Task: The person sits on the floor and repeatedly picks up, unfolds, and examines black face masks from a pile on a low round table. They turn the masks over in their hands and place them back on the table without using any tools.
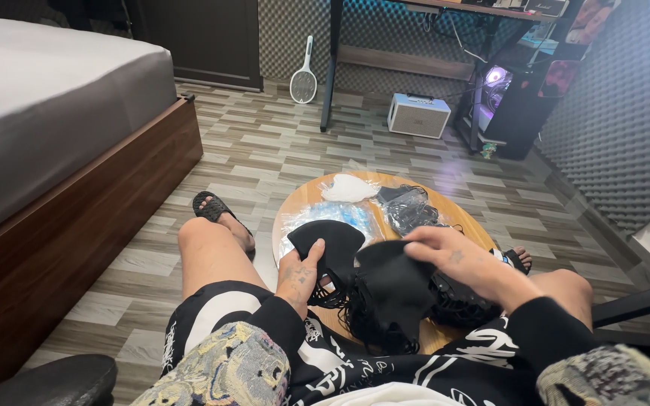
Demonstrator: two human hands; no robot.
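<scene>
I sit with a low round wooden table [466, 219] between my knees. My left hand [299, 276] grips a black face mask [328, 242] at its lower edge, near the table's left side. My right hand [451, 259] rests on another black mask [396, 282], fingers curled over its top. A heap of black masks with tangled ear loops [385, 327] lies beneath both hands at the table's near edge.
Farther back on the table lie a clear bag of blue masks [344, 216], a white mask [349, 188] and a bag of black masks [409, 209]. A bed [54, 135] stands left. A white speaker [417, 115], an electric swatter [304, 75] and a lit computer tower [499, 101] stand beyond.
</scene>
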